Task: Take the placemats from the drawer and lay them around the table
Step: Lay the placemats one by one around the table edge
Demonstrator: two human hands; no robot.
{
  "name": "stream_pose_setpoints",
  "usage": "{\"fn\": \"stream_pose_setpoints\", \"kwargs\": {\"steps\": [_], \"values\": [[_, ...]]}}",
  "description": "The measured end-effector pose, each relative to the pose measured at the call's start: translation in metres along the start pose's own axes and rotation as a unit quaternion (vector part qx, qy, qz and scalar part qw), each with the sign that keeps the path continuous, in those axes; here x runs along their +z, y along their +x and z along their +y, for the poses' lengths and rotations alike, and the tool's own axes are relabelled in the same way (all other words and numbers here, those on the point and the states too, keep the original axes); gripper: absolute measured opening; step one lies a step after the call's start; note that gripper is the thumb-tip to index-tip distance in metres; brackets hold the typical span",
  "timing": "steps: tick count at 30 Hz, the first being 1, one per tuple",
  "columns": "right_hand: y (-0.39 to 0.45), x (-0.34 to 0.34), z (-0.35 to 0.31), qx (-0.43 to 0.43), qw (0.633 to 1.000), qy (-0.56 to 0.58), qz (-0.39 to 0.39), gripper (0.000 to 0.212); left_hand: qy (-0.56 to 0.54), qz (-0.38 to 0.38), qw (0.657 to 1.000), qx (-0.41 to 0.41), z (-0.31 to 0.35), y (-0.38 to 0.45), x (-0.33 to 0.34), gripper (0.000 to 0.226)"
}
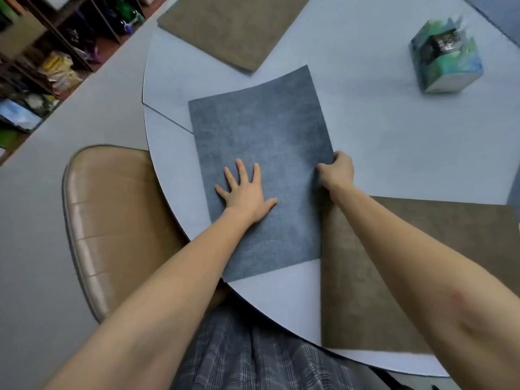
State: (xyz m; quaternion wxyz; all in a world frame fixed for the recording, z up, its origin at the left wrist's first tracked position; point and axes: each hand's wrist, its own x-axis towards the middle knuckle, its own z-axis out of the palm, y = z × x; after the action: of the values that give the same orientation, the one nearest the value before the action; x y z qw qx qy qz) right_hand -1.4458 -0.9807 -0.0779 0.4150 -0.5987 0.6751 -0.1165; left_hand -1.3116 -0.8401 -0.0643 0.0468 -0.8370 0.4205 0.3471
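1. Placemat, blue-grey (261, 164), lay on the round table (380, 130) before the chair (118, 220), its near corner overhanging the rim.
2. Left hand (246, 190) pressed flat on it, fingers spread; right hand (336, 170) pinched its right edge.
3. Looked thin, light, bendy (far edge curled up); best taken by an edge.
4. Long axis ran away from the person, tilted slightly left.

Slate-blue mottled placemat (261, 170) at the counter's near-left edge, sitting on a pale grey-blue counter (380, 130), and two brown-taupe placemats: one (233, 26) at the far-left edge, one (374, 277) at the near edge. Over to the far right, a tissue box (446, 61) printed in greens, blues and black. Beside the counter, a glossy tan chair (112, 229) on plain grey floor (33, 249); below, grey plaid fabric (253, 358).
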Motion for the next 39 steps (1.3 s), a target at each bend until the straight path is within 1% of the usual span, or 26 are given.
{"fn": "stream_pose_setpoints", "kwargs": {"steps": [3, 5, 8, 11, 14, 16, 18, 20, 22, 25, 28, 31, 33, 35, 37, 39], "values": [[0.0, 0.006, -0.012, -0.068, 0.997, 0.022, -0.014, 0.009, -0.012, 0.013, 1.0, -0.008, 0.003, 0.006, -0.005, 0.094], [-0.002, 0.015, -0.023, -0.106, 0.992, 0.045, -0.049, 0.003, -0.012, 0.019, 1.0, 0.001, 0.004, 0.008, -0.01, 0.093], [-0.005, 0.031, -0.046, -0.157, 0.98, 0.088, -0.083, 0.007, -0.041, 0.039, 0.998, 0.0, 0.006, 0.011, -0.016, 0.094], [0.0, 0.044, -0.073, -0.185, 0.973, 0.107, -0.083, 0.008, -0.06, 0.072, 0.996, -0.01, 0.003, 0.013, -0.023, 0.092], [0.012, 0.049, -0.101, -0.218, 0.967, 0.113, -0.066, 0.011, -0.046, 0.081, 0.996, -0.012, -0.002, 0.017, -0.03, 0.089], [0.019, 0.047, -0.114, -0.263, 0.959, 0.081, -0.064, 0.016, -0.041, 0.073, 0.996, -0.009, -0.003, 0.02, -0.035, 0.086], [0.021, 0.042, -0.112, -0.298, 0.949, 0.021, -0.102, 0.028, -0.034, 0.048, 0.998, 0.004, 0.0, 0.02, -0.036, 0.082], [0.02, 0.035, -0.089, -0.294, 0.946, -0.039, -0.13, 0.038, -0.014, 0.009, 1.0, 0.027, 0.006, 0.017, -0.031, 0.078], [0.017, 0.025, -0.052, -0.28, 0.945, -0.115, -0.124, 0.042, 0.008, -0.015, 0.999, 0.051, 0.015, 0.013, -0.022, 0.077], [0.002, 0.001, 0.001, -0.248, 0.951, -0.164, -0.088, 0.043, 0.046, -0.022, 0.993, 0.109, 0.031, 0.007, -0.008, 0.074], [-0.022, -0.028, 0.046, -0.216, 0.955, -0.199, -0.029, 0.046, 0.092, -0.019, 0.978, 0.188, 0.046, 0.0, 0.01, 0.069], [-0.048, -0.053, 0.091, -0.13, 0.958, -0.25, 0.047, 0.054, 0.134, -0.003, 0.955, 0.263, 0.054, -0.01, 0.031, 0.069], [-0.06, -0.061, 0.116, -0.054, 0.957, -0.271, 0.085, 0.06, 0.17, 0.006, 0.938, 0.301, 0.054, -0.017, 0.044, 0.076], [-0.067, -0.058, 0.13, -0.005, 0.955, -0.277, 0.105, 0.065, 0.204, 0.01, 0.925, 0.32, 0.049, -0.021, 0.055, 0.089], [-0.072, -0.042, 0.131, -0.011, 0.947, -0.3, 0.113, 0.069, 0.214, 0.019, 0.919, 0.331, 0.043, -0.018, 0.062, 0.097], [-0.076, -0.019, 0.12, -0.091, 0.933, -0.336, 0.09, 0.068, 0.2, 0.027, 0.922, 0.33, 0.039, -0.014, 0.063, 0.1]]}}
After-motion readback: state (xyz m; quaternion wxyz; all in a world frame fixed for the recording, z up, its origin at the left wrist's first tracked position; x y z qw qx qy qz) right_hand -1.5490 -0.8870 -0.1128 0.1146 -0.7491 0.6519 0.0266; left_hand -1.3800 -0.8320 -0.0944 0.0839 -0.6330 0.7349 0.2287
